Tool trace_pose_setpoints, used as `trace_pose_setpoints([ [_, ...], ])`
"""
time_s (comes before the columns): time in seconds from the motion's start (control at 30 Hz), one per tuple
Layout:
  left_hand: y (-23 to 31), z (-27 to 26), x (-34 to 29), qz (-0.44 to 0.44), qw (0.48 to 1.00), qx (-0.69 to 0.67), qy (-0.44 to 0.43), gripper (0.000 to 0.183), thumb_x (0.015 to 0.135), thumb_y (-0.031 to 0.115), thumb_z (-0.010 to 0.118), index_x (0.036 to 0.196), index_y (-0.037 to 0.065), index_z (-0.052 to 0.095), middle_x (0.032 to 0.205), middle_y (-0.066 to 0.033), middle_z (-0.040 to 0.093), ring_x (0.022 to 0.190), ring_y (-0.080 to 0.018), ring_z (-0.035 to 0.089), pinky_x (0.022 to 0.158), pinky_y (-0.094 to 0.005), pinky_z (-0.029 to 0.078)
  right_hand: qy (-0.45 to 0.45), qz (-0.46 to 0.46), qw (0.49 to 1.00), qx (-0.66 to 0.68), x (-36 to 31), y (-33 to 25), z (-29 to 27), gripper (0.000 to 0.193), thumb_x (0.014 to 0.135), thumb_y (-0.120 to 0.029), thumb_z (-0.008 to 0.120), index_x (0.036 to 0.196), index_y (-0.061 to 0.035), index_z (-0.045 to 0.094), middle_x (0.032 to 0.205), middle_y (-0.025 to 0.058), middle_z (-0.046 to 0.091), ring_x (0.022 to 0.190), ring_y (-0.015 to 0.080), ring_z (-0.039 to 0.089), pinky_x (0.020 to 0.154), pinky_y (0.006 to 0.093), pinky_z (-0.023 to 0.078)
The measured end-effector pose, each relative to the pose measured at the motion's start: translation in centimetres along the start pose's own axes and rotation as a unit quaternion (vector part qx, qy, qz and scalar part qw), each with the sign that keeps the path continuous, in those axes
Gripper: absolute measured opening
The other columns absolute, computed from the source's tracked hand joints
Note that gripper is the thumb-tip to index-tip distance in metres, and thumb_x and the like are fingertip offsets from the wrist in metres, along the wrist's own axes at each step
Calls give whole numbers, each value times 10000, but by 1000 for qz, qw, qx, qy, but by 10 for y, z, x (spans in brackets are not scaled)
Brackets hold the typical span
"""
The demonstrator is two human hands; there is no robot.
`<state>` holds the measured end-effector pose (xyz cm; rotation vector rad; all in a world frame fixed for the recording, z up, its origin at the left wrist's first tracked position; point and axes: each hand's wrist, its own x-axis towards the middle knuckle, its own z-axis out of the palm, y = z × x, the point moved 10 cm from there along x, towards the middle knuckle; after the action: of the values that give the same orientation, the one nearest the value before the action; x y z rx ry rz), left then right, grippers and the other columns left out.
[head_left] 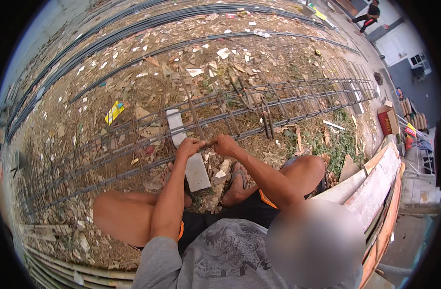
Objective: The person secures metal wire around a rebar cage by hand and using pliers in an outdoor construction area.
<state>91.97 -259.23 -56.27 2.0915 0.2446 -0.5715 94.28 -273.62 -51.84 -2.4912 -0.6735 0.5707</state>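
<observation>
Both my hands are closed at the near side of a long steel rebar cage (297, 101), where a brown stirrup (193, 108) crosses it. My left hand (190, 146) pinches close to the stirrup's lower end. Right beside it, my right hand (225, 145) has its fingers pressed together near the same bar. Whatever lies between the fingertips is too small to make out. A pale block (197, 172) lies below my hands between my feet, and another pale block (175, 123) is under the cage. Pincers (246, 94) rest on the cage, right of the stirrup.
Bundles of long steel bars (133, 26) lie across the littered ground beyond the cage. A yellow packet (114, 112) is at left. Wooden boards (374, 178) lean at my right, near a red carton (387, 119). Another person (370, 17) is at the far right.
</observation>
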Motion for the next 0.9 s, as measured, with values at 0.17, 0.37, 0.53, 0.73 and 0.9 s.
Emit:
trace_pose_setpoints([
  [0.17,-13,13,3,18,998,-30,-45,355,861,429,707,854,80,768,651,-55,657,580,-172,583,581,-387,463,-112,188,935,280,-10,18,31,188,864,-165,635,928,-21,738,724,103,675,608,215,637,513,376,495],
  [0.37,-20,9,-2,29,998,-48,-39,375,858,420,700,793,54,742,576,-40,598,540,-141,533,545,-354,430,-142,309,871,354,-20,6,34,191,901,-188,652,942,-20,735,626,-5,507,504,127,440,442,324,372],
  [0.53,-7,14,1,45,998,-35,-34,383,861,418,702,779,46,737,554,-37,583,514,-139,509,526,-355,416,-149,374,816,415,-26,23,43,158,895,-196,654,901,-50,715,601,-48,447,484,95,388,436,301,345],
  [0.73,-14,15,3,35,994,-96,-37,393,877,392,708,723,31,709,521,-18,529,474,-121,441,480,-344,365,-182,398,707,556,-41,7,63,143,935,-190,576,891,-72,645,590,-90,417,454,53,343,432,270,318],
  [0.9,-18,18,5,32,996,-71,-51,397,884,378,700,694,30,685,510,-17,503,466,-128,411,476,-347,349,-158,392,731,535,-37,7,60,174,951,-181,546,915,-51,656,580,-90,376,441,62,297,446,260,322],
])
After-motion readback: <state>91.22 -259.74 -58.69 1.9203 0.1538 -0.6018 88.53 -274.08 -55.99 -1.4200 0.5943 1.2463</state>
